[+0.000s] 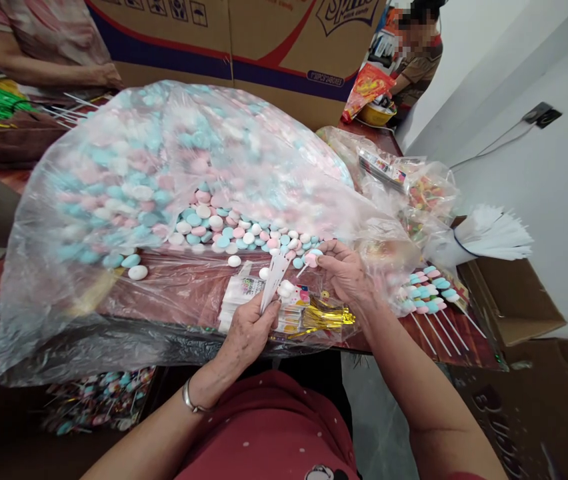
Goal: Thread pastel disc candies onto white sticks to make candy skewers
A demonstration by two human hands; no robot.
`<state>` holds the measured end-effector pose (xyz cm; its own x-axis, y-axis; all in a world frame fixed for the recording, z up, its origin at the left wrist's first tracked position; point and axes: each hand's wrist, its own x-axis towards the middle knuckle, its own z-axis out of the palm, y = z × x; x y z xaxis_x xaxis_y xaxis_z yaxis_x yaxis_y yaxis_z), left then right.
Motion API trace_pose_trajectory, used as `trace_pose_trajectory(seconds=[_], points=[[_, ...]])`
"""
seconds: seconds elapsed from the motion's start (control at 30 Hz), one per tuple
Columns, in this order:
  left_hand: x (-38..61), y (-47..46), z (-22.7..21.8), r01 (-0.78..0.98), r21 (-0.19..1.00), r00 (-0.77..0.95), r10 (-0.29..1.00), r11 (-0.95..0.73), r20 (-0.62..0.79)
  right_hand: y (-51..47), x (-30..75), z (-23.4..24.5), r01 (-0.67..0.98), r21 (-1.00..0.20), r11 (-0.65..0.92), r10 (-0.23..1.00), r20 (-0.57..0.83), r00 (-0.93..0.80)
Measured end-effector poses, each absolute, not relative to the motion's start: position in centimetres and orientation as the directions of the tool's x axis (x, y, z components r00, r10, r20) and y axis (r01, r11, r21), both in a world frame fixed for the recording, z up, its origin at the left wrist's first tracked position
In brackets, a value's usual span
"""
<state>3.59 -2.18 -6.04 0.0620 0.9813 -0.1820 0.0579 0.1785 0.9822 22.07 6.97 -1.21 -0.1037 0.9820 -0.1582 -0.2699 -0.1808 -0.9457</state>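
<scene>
A big clear plastic bag full of pink, blue and white round candies lies open on the table. My left hand is closed around a white stick with a white candy on its tip, above a stack of small clear wrappers. My right hand pinches a pink candy at the bag's mouth. Gold twist ties lie between my hands.
Finished candy sticks lie at the right by a bundle of white sticks. Cardboard boxes stand behind the bag. Another person's hand rests at the far left; a second person stands at the back right.
</scene>
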Motion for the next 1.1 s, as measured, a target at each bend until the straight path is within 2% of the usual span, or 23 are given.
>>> trace_pose_trajectory(seconds=[0.23,0.5,0.7,0.8,0.93,1.0,1.1], points=[[3.6,-2.1,-5.5,0.065,0.986,0.065,0.985,0.154,-0.158,6.6,21.8,-1.1,-0.211,-0.971,-0.112,0.99,-0.092,-0.103],[3.7,-2.3,-5.8,0.046,0.987,0.043,0.987,0.153,-0.155,6.0,21.9,-1.7,0.031,-0.984,0.176,0.976,0.171,-0.135],[3.7,-2.3,-6.0,0.05,0.986,0.056,0.986,0.156,-0.159,6.1,22.5,-2.9,0.111,-0.979,0.172,0.968,0.147,-0.202],[3.7,-2.3,-6.3,0.065,0.986,0.045,0.987,0.151,-0.154,5.6,22.3,-3.4,0.171,-0.972,0.161,0.977,0.132,-0.17],[3.7,-2.3,-6.9,0.058,0.989,0.025,0.99,0.136,-0.138,4.3,21.9,-3.7,0.433,-0.852,0.293,0.954,0.288,-0.078],[3.7,-2.3,-7.1,0.056,0.989,0.029,0.99,0.137,-0.139,3.7,21.7,-3.6,0.553,-0.745,0.373,0.918,0.381,-0.106],[3.6,-2.4,-7.3,0.072,0.989,0.019,0.992,0.126,-0.128,3.2,21.3,-3.3,0.619,-0.63,0.47,0.867,0.46,-0.19]])
